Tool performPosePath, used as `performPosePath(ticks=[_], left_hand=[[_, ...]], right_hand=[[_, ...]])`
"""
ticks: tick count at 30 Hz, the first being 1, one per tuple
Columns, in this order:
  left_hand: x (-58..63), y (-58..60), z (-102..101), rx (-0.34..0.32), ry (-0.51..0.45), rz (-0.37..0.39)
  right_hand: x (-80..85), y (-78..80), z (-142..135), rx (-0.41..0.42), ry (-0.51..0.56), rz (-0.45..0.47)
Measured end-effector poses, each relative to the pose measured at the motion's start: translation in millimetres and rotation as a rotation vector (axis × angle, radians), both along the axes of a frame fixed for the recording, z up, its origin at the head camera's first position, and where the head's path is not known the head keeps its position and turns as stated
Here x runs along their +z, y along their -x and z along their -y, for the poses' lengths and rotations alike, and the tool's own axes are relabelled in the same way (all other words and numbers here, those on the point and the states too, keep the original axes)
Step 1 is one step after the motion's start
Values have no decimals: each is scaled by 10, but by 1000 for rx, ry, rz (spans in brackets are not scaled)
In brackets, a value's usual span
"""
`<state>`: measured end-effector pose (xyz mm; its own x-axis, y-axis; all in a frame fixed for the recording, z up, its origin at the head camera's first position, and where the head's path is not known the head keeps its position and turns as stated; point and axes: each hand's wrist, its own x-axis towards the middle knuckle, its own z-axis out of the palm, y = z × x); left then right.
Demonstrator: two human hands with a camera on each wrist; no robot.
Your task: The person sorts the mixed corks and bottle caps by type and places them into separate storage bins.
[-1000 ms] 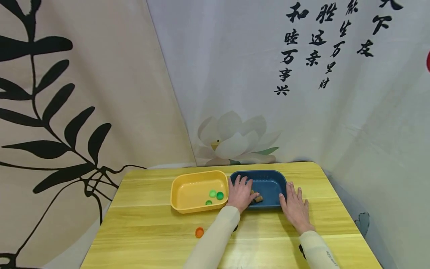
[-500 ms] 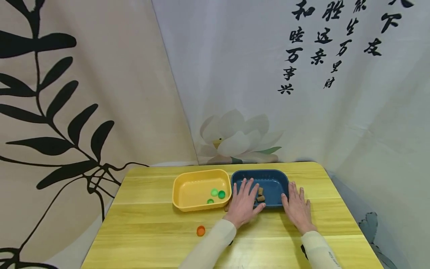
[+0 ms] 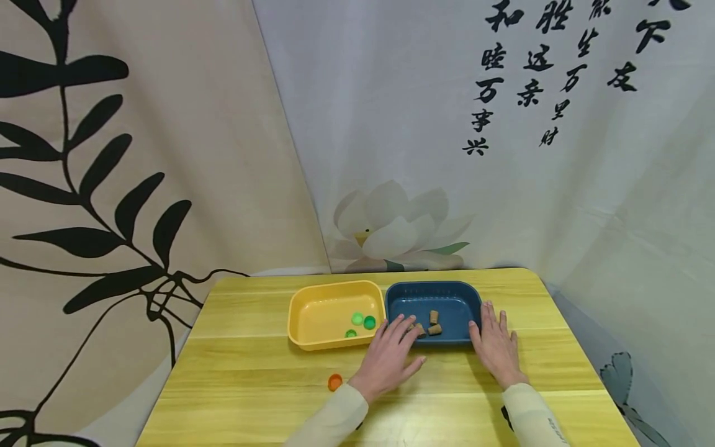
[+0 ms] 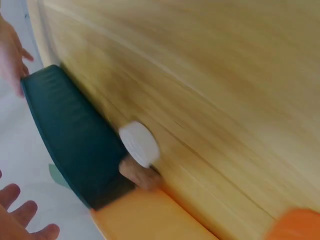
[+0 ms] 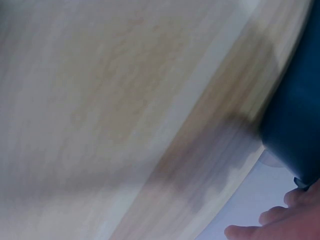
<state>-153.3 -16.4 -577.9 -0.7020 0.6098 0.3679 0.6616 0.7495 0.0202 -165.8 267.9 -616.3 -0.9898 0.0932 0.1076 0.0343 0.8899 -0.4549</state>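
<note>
Lying in the blue tray [image 3: 460, 304], toward the far edge of the surface [image 3: 251, 394], were several corks [image 3: 434, 330]. I saw the left hand [image 3: 388, 358], fingers loosely spread, by the tray's near left corner; the right hand [image 3: 497, 349], fingers extended, beside its right wall.

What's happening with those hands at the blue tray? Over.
Left hand: fingers spread, nothing gripped. Right hand: beside the dark-blue rectangular tray. Brown cylindrical corks inside. Orange round cap on wooden table, apart from tray.
</note>
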Motion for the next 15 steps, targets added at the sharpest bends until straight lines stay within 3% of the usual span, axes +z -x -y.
performPosePath(ticks=[8,15], left_hand=[[-62,-46,368,-7,25,-2],[-116,-101,580,-65,40,12]], right_hand=[[32,-51,19,6,6,-2],[40,-65,36,3,3,1]])
